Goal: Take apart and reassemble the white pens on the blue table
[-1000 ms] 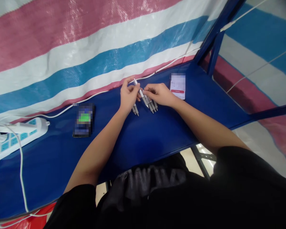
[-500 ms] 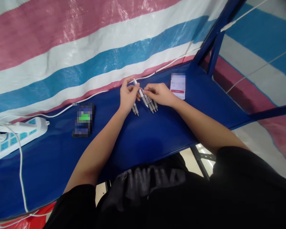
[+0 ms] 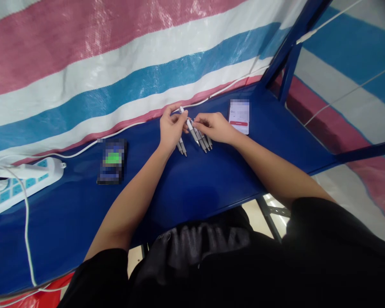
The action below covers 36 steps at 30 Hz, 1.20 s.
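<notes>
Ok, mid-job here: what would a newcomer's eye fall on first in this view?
First, the red, white and blue striped sheeting behind the blue table. Then, mid-table, the grip of the left hand on a white-and-grey pen, with the right hand close to more pens. Lastly, the white power strip at the picture's left edge.

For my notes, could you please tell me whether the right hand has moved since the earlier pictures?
No: the right hand shows no clear shift against the light-screened phone.
</notes>
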Each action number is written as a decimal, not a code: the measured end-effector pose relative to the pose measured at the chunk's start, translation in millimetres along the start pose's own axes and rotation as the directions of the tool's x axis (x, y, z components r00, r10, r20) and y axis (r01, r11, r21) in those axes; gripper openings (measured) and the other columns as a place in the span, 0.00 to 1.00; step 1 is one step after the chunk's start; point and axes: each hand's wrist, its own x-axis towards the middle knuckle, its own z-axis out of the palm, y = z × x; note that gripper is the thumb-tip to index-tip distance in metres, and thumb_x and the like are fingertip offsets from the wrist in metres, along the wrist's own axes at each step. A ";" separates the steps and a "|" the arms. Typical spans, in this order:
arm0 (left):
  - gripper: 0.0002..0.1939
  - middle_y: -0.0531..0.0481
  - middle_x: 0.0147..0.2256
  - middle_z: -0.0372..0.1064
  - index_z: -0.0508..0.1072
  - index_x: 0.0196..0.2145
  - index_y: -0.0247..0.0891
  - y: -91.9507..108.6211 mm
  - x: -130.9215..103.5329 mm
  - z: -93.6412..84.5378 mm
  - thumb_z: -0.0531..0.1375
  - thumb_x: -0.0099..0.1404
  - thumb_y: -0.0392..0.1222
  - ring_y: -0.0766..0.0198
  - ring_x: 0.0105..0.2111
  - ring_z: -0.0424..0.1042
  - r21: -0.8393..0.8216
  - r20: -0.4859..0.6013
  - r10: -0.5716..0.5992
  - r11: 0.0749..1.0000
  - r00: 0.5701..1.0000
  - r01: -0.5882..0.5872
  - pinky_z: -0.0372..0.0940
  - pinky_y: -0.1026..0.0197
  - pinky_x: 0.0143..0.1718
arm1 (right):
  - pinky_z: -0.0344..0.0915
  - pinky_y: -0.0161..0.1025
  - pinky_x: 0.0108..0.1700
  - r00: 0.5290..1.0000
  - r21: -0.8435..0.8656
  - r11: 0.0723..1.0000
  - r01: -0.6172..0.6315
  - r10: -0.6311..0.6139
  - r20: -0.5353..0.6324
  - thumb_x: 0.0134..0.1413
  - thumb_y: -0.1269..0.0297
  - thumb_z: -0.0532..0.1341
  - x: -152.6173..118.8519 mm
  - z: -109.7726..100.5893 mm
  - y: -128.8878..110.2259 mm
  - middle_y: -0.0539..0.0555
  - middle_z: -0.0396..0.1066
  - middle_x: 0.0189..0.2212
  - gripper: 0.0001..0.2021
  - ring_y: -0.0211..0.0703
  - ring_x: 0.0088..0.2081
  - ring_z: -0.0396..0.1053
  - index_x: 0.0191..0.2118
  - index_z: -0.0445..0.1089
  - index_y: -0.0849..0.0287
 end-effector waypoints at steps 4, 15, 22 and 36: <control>0.29 0.50 0.32 0.80 0.76 0.59 0.47 1.2 -1.4 1.7 0.75 0.71 0.64 0.62 0.26 0.77 0.000 0.008 0.004 1.000 1.000 -0.004 0.74 0.60 0.28 | 0.59 0.43 0.39 1.000 -0.011 1.000 -0.006 0.007 0.006 0.75 0.49 0.63 -0.2 -0.1 0.4 0.49 0.73 0.27 0.17 0.43 0.30 0.66 0.36 0.72 0.55; 0.30 0.50 0.32 0.80 0.75 0.58 0.46 -7.3 0.8 -0.7 0.75 0.70 0.66 0.62 0.27 0.78 -0.035 0.011 0.017 0.999 1.000 -0.016 0.75 0.59 0.31 | 0.59 0.43 0.38 1.000 -0.018 1.000 0.013 -0.013 -0.003 0.74 0.50 0.62 0.0 0.7 0.3 0.50 0.73 0.26 0.17 0.44 0.30 0.66 0.35 0.71 0.55; 0.28 0.51 0.30 0.80 0.76 0.56 0.45 -7.2 0.6 0.6 0.75 0.70 0.64 0.62 0.26 0.78 -0.043 0.004 0.043 0.998 0.999 -0.043 0.74 0.60 0.30 | 0.59 0.42 0.38 1.000 -0.015 1.000 0.009 -0.009 0.003 0.74 0.52 0.62 0.3 1.1 0.8 0.49 0.73 0.26 0.15 0.43 0.29 0.66 0.36 0.72 0.56; 0.27 0.53 0.27 0.77 0.77 0.56 0.45 -6.6 1.4 -0.7 0.75 0.70 0.63 0.62 0.25 0.77 0.000 -0.002 0.032 0.999 0.999 -0.032 0.74 0.60 0.29 | 0.58 0.42 0.39 0.999 -0.010 1.000 0.028 -0.028 0.019 0.77 0.48 0.61 -0.1 1.1 4.4 0.49 0.72 0.26 0.18 0.42 0.30 0.64 0.38 0.73 0.56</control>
